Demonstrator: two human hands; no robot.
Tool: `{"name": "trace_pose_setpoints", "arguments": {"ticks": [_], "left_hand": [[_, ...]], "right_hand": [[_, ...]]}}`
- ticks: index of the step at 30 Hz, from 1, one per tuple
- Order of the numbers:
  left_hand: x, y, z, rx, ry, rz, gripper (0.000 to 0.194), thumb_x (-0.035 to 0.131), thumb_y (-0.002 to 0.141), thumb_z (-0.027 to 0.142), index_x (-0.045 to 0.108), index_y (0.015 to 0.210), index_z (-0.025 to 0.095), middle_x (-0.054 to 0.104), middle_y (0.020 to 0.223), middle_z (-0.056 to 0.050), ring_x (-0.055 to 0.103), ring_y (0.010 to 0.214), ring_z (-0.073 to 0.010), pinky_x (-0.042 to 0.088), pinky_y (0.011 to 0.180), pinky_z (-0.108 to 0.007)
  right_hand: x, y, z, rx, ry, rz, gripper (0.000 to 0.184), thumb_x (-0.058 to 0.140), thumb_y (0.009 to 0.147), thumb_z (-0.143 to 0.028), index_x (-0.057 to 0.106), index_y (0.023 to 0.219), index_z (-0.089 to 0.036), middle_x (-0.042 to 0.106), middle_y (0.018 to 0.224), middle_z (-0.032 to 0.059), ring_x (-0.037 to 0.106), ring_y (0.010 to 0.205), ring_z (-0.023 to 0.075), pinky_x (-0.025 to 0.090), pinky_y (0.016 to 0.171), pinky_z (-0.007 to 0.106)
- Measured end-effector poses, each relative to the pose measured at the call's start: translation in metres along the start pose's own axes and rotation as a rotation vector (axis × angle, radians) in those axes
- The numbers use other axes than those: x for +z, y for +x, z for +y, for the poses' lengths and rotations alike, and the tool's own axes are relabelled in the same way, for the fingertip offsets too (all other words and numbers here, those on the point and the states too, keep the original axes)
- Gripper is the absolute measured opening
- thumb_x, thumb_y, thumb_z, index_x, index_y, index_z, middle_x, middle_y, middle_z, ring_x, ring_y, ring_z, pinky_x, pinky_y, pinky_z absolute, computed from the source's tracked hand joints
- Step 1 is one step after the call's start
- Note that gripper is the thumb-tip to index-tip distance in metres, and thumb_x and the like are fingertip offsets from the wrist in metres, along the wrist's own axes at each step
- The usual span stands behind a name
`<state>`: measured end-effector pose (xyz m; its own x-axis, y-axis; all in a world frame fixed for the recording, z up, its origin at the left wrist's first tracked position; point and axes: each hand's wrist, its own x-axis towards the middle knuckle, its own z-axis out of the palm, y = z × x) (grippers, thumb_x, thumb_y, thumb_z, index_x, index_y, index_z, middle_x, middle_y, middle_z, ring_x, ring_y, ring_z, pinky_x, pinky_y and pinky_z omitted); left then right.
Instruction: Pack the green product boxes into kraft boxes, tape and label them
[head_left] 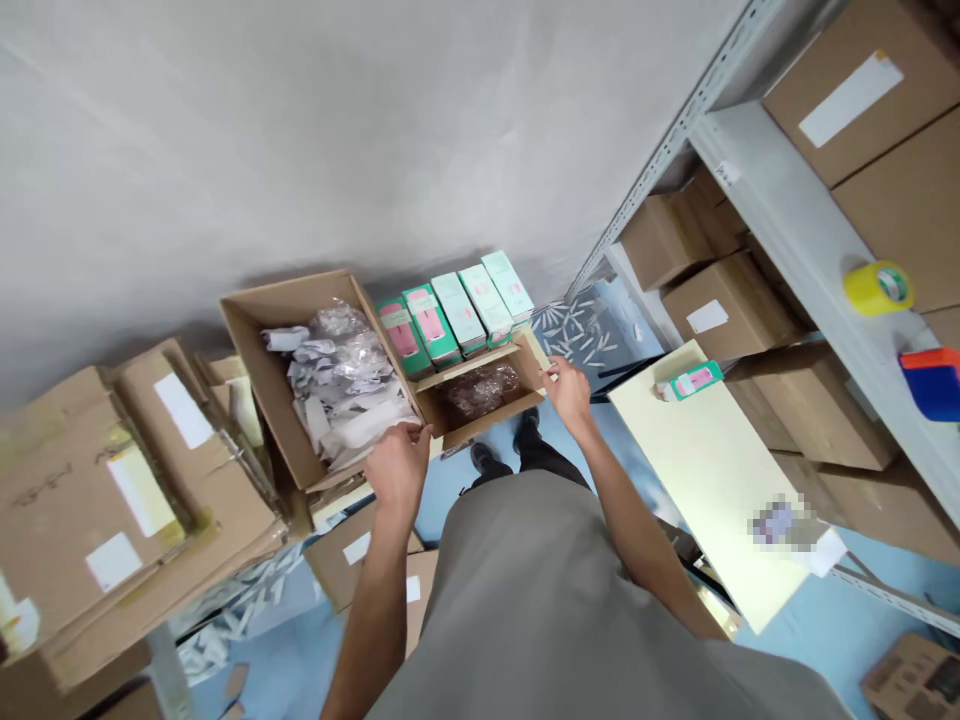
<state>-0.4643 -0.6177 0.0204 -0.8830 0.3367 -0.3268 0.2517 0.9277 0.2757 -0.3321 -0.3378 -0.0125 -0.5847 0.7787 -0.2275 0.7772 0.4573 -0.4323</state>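
Observation:
Between my hands is a small open cardboard box [491, 420] with crumpled clear plastic wrap [484, 388] inside. My right hand [568, 392] pinches the flap at its right end. At the left end my left hand [397, 465] has its fingers curled over the edge, close to the corner of a larger open carton [266, 385]. Crumpled white paper [337, 385] and clear plastic fill much of that carton. Behind the small box stand several green and white product boxes [460, 305] in a row.
Stacked brown cartons [60, 490] are on the left. On the right, a pale board [697, 470] carries a green and pink box [690, 381]. Metal shelving [810, 240] holds cartons and yellow tape [879, 288]. White strips [577, 330] lie scattered beyond the row of boxes.

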Motion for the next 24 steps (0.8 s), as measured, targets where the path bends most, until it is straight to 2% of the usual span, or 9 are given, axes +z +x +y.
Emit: {"name": "trace_pose_setpoints", "arguments": {"ticks": [3,7,11,14,17,20,24], "left_hand": [[0.0,0.002,0.0,0.043,0.025,-0.022,0.037,0.058,0.102,0.048,0.084,0.107,0.021,0.082,0.104,-0.017,0.076,0.093,-0.0381,0.051,0.077,-0.04],[0.003,0.006,0.011,0.052,0.025,0.07,0.039,0.058,0.102,0.049,0.082,0.113,0.02,0.082,0.11,-0.018,0.075,0.098,-0.0386,0.051,0.08,-0.042],[0.01,0.006,0.022,0.012,0.045,0.13,0.037,0.061,0.1,0.048,0.08,0.114,0.02,0.081,0.111,-0.018,0.075,0.101,-0.0375,0.053,0.083,-0.042],[0.025,-0.001,0.035,0.015,0.101,0.125,0.041,0.063,0.098,0.05,0.08,0.117,0.018,0.081,0.117,-0.019,0.076,0.104,-0.0383,0.055,0.086,-0.043],[0.054,-0.014,0.065,0.063,0.15,0.059,0.036,0.064,0.097,0.043,0.082,0.115,0.017,0.082,0.117,-0.019,0.076,0.107,-0.0376,0.056,0.088,-0.041],[0.095,-0.03,0.116,0.155,0.14,-0.05,0.031,0.06,0.098,0.036,0.083,0.111,0.019,0.084,0.113,-0.015,0.078,0.107,-0.0357,0.056,0.088,-0.038],[0.15,-0.057,0.206,0.288,0.086,-0.102,0.034,0.061,0.099,0.039,0.077,0.122,0.02,0.084,0.113,-0.013,0.078,0.108,-0.0343,0.056,0.09,-0.039]], "right_hand": [[0.009,0.007,-0.004,-0.001,-0.014,-0.007,0.034,0.066,0.106,-0.04,0.075,0.133,-0.021,0.079,0.125,0.0117,0.071,0.121,0.0262,0.052,0.103,0.032],[0.016,0.021,-0.003,-0.046,0.025,-0.057,0.026,0.057,0.109,-0.035,0.08,0.113,-0.023,0.08,0.12,0.0084,0.073,0.111,0.0223,0.051,0.096,0.027],[0.013,0.01,0.026,-0.036,0.119,-0.051,0.025,0.057,0.107,-0.031,0.079,0.103,-0.021,0.082,0.113,0.0065,0.073,0.1,0.0204,0.05,0.09,0.026],[0.002,-0.01,0.073,-0.036,0.261,-0.024,0.022,0.058,0.102,-0.03,0.077,0.095,-0.021,0.081,0.096,0.0043,0.071,0.086,0.0197,0.049,0.081,0.025],[-0.018,-0.034,0.14,-0.035,0.428,0.053,0.024,0.058,0.098,-0.034,0.071,0.081,-0.023,0.074,0.078,0.0023,0.066,0.073,0.0196,0.048,0.073,0.026],[-0.046,-0.06,0.216,-0.004,0.58,0.156,0.026,0.058,0.095,-0.04,0.068,0.078,-0.024,0.072,0.073,0.0021,0.065,0.069,0.0199,0.05,0.072,0.028],[-0.085,-0.108,0.316,0.133,0.688,0.28,0.026,0.059,0.092,-0.045,0.071,0.084,-0.024,0.074,0.077,0.0036,0.067,0.07,0.0216,0.052,0.071,0.031]]}}
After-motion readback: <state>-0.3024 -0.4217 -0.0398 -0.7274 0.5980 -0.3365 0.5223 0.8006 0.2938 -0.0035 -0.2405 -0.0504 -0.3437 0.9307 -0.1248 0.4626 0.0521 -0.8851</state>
